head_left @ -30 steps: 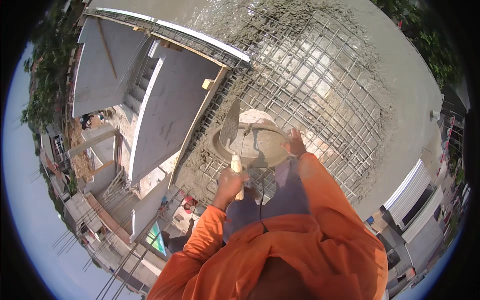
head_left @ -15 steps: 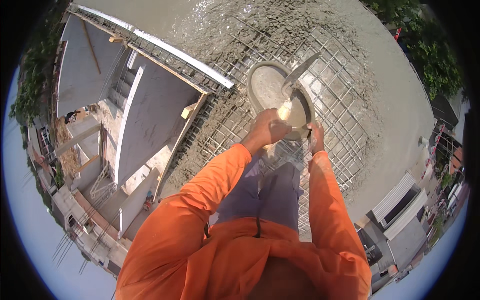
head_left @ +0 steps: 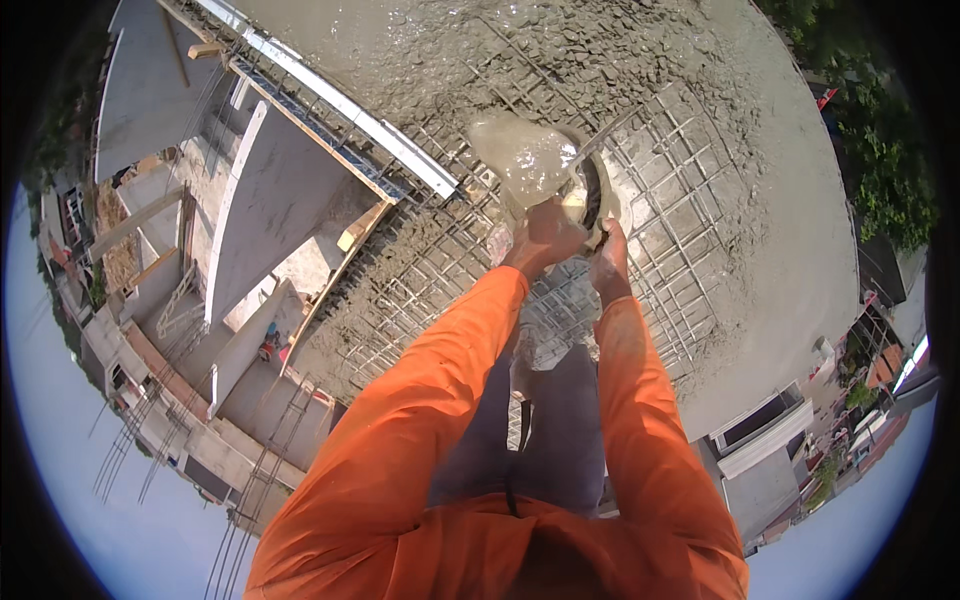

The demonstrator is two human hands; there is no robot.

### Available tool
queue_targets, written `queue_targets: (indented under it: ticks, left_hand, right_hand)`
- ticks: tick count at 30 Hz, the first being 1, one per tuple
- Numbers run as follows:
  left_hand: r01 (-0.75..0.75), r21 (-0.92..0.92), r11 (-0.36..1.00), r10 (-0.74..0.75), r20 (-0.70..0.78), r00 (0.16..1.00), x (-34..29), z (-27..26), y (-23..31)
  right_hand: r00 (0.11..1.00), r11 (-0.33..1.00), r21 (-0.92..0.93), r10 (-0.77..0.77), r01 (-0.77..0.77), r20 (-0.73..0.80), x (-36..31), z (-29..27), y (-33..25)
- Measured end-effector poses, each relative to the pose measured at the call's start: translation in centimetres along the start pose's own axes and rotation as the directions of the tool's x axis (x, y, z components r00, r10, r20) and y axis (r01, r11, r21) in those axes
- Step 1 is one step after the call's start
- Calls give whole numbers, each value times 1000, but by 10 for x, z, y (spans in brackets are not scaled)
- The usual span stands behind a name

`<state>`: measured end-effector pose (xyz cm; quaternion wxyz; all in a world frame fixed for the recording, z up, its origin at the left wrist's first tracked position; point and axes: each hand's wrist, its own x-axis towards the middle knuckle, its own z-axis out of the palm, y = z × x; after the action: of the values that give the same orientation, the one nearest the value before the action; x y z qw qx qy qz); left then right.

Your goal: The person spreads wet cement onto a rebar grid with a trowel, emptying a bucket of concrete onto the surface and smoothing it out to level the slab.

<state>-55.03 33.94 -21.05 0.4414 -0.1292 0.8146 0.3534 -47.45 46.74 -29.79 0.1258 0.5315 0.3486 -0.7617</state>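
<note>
A round grey mortar tub is tipped on its side over the rebar mesh. Wet cement slurry spills out of it toward the left in a glossy sheet. My left hand is closed at the near side of the tub, around the pale handle of a trowel; whether it also grips the rim is hidden. The trowel's blade points away to the upper right, across the tub. My right hand grips the tub's near right edge, fingers curled on the rim.
Steel rebar mesh lies under and around my feet, with rough wet concrete beyond it. On the left, a white metal edge form borders a drop to walls below. Smooth concrete spreads to the right.
The tub has gone from nearly level to steeply tipped, and slurry now pours out leftward. Both hands have kept their hold and turned with it. The view has shifted slightly.
</note>
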Motion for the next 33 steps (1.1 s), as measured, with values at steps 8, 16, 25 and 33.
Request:
queue_targets:
  ticks: [8, 16, 25, 33]
  left_hand:
    - [99, 53, 994, -82, -269, 960, 26, 49, -38]
    - [23, 286, 958, 149, -565, 811, 37, 106, -83]
    - [-94, 406, 909, 363, -659, 659, 113, 39, -57]
    - [155, 432, 888, 232, -714, 661, 230, -171, -75]
  right_hand:
    - [974, 932, -362, 50, 33, 219, 59, -24, -10]
    - [985, 976, -153, 166, -155, 56, 235, -141, -6]
    - [857, 851, 230, 382, -472, 345, 247, -109, 36]
    - [914, 994, -108, 66, -25, 400, 164, 18, 36]
